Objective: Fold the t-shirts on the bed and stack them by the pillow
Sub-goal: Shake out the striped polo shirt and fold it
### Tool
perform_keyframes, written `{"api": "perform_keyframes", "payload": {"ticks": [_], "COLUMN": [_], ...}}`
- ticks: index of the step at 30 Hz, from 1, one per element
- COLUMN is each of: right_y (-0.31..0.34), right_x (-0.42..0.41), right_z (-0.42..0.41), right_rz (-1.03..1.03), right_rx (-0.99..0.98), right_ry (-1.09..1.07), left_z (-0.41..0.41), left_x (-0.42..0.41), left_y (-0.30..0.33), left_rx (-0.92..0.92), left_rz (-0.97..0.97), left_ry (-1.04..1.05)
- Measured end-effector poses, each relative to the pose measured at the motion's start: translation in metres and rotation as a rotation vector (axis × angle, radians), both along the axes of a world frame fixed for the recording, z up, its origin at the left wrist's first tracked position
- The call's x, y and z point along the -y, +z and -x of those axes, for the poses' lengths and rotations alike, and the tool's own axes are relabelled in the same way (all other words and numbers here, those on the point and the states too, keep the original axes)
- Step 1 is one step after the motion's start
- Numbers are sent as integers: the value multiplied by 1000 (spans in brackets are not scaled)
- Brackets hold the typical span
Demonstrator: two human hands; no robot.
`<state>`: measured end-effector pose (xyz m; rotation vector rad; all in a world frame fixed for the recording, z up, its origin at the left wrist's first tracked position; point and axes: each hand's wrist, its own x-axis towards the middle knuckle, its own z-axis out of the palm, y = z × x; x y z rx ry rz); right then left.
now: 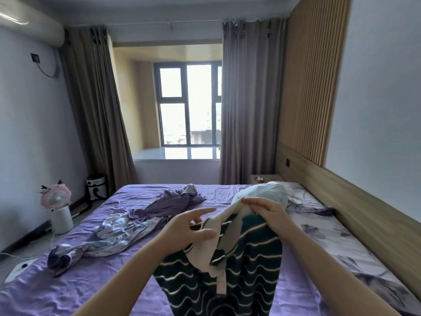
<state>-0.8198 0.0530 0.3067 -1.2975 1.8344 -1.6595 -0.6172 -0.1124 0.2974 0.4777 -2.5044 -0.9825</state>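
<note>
I hold a dark green shirt with thin white stripes and a cream collar (246, 265) up in front of me over the purple bed (95, 283). My right hand (266, 213) pinches the collar at its top edge. My left hand (193, 229) is at the collar's left side, thumb on the fabric and fingers spread. A purple t-shirt (168, 204) lies crumpled mid-bed, with a shiny lilac patterned garment (102, 238) spread to its left. A pale blue bundle (266, 192) sits behind my right hand, near the floral pillow (323, 231) by the headboard.
A wooden headboard (355, 201) runs along the bed's right side, with a nightstand (264, 177) at the far corner. On the floor at the left stand a pink fan on a white base (57, 206) and a white bin (96, 187). Curtains frame the window beyond.
</note>
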Motion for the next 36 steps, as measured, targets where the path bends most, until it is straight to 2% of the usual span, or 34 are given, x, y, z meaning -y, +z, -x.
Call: {"api": "perform_keyframes", "payload": {"ticks": [2, 4, 8, 14, 17, 19, 24, 28, 31, 36], "right_y": [1, 0, -5, -16, -18, -19, -29, -42, -56, -83], "right_x": [-1, -3, -11, -22, -24, -23, -12, -4, -4, -6], "right_z": [1, 2, 8, 17, 16, 15, 8, -4, -14, -44], "right_rz": [-16, -39, -82, -253, -362, -429, -529, -578, -520, -455], "right_rx": [4, -28, -46, -211, -274, -317, -507, -705, -651, -477], "right_ry": [5, -7, -74, 2, 81, 132, 174, 93, 36, -30], "left_z": [1, 0, -9, -29, -40, -47, -53, -58, -64, -76], "left_x": [1, 3, 8, 29, 41, 46, 44, 38, 32, 16], "left_y": [0, 1, 5, -1, -5, -8, -8, -17, -27, -43], "left_rx": [61, -6, -213, -347, -373, -384, -345, -258, -192, -126], "left_rz": [162, 191, -17, -105, -201, -197, -174, -86, -29, 26], "left_ry": [57, 135, 253, 394, 432, 453, 463, 439, 415, 489]}}
